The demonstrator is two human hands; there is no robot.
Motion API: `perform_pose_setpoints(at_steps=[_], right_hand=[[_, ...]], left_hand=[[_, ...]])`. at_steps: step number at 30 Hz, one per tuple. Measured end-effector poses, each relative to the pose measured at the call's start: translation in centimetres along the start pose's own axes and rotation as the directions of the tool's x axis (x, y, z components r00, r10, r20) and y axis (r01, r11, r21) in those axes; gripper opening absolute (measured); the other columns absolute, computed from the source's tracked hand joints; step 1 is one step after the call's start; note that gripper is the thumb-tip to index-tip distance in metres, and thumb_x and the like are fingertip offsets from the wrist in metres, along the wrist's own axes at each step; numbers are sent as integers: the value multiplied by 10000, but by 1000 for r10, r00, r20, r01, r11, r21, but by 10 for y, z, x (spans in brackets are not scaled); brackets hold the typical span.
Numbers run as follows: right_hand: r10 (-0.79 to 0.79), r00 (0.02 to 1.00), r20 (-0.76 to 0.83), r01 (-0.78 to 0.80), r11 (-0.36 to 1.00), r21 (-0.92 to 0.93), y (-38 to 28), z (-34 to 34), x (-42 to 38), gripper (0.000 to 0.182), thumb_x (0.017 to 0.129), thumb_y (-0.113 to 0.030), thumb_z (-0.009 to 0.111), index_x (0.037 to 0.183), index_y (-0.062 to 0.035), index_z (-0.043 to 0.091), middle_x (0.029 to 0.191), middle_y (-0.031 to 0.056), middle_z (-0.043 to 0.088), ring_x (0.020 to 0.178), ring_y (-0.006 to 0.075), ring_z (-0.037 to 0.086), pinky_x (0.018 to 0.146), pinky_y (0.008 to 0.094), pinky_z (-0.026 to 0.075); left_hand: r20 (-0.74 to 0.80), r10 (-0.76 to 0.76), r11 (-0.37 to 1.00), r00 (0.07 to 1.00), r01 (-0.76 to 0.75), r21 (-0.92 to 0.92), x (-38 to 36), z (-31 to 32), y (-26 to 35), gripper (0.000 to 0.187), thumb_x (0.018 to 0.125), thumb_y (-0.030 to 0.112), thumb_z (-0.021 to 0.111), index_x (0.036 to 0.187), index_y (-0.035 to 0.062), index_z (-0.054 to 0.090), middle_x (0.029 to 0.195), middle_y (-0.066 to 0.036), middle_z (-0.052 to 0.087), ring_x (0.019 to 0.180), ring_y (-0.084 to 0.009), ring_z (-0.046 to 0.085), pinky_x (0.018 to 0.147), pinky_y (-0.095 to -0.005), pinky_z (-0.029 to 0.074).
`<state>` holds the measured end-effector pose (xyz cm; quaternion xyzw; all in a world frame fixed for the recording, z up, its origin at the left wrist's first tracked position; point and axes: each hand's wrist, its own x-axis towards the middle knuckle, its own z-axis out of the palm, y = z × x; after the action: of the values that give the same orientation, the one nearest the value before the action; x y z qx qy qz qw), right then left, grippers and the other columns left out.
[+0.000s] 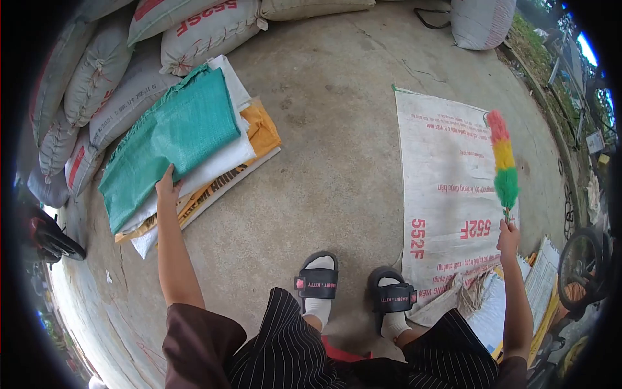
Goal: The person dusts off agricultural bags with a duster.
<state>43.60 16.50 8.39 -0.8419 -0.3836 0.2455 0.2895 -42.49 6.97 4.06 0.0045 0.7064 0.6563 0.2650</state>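
A person stands on a concrete floor (330, 155), and I see both bare hands spread wide apart. At the left of the frame, the left hand (170, 187) touches the lower edge of a folded green sack (172, 139). One digit lies on top of it; whether the others close beneath, I cannot tell. Under the green sack are folded white layers and a yellow sack (262, 129) with dark lettering.

At the right, the right hand (508, 238) is wrapped around the handle of a fluffy duster (503, 159), banded pink, yellow and green, which points upward. The duster's head overlaps the right edge of a flat white sack (453, 155) printed "552F" in red. More folded sacks (483, 318) lie at lower right.

Stuffed sacks (207, 35) are heaped at upper left. At bottom centre are black sandals (317, 282) over white socks; a dark wheel (576, 272) shows at the right edge.
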Motion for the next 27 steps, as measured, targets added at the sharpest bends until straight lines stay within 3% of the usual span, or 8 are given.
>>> perform_pose_setpoints(at_steps=[5,7,10,12,14,16,19,27], right_hand=[[-73,966,-247,29,984,-175,106,-69,24,347,771,-247,587,563,11,483,489,25,416,479,128,374,499,307,333],[-99,939,-329,-37,923,-383,138,-95,8,339,718,-279,603,595,32,542,557,137,553,532,254,524,549,379,396],[324,884,-337,-440,820,-367,229,-123,-4,391,676,-313,627,758,68,604,781,255,613,793,377,607,713,419,473],[209,926,-314,-362,724,-587,247,-129,-39,543,630,-432,670,771,87,591,811,261,607,805,378,601,709,426,478],[244,927,-283,-372,691,-620,279,-121,-66,654,570,-485,704,844,94,570,861,256,597,850,381,587,732,414,475],[273,895,-352,-440,670,-598,283,-108,-93,556,604,-402,715,904,30,534,868,229,593,874,359,584,746,424,473],[315,864,-392,-499,636,-589,279,-91,-114,429,652,-316,687,888,0,519,863,209,600,856,354,590,731,436,477],[184,930,-317,-341,750,-566,323,-160,-67,220,691,-175,578,797,16,600,742,194,613,689,341,604,625,430,470]], left_hand=[[-303,64,986,951,-107,-126,-16,-22,-10,748,742,397,666,1161,-130,341,1048,-227,478,910,-289,547,750,-339,537],[-580,356,892,733,-80,446,-100,8,-14,814,764,371,634,1298,-42,178,1257,-269,315,1028,-363,483,822,-405,488],[146,920,-72,363,-209,975,-111,-26,-102,548,794,273,612,1228,12,401,1233,-241,385,1033,-344,496,804,-416,473],[469,745,-62,474,-651,756,-159,-23,-142,284,812,189,589,1037,16,577,1040,-172,552,856,-268,579,684,-381,494],[335,131,574,933,-347,742,-271,33,-131,155,808,115,580,901,2,630,820,-125,612,644,-199,586,566,-326,481],[668,-13,61,744,-666,744,-287,31,-153,143,768,80,607,889,9,635,689,-123,606,512,-187,552,487,-297,449],[965,-42,150,257,-954,261,-322,52,-157,209,737,45,618,944,15,617,802,-152,610,568,-196,569,501,-289,455],[973,98,189,208,-964,187,-339,105,-124,332,738,22,604,1067,26,561,1005,-152,587,672,-209,594,646,-307,475]])
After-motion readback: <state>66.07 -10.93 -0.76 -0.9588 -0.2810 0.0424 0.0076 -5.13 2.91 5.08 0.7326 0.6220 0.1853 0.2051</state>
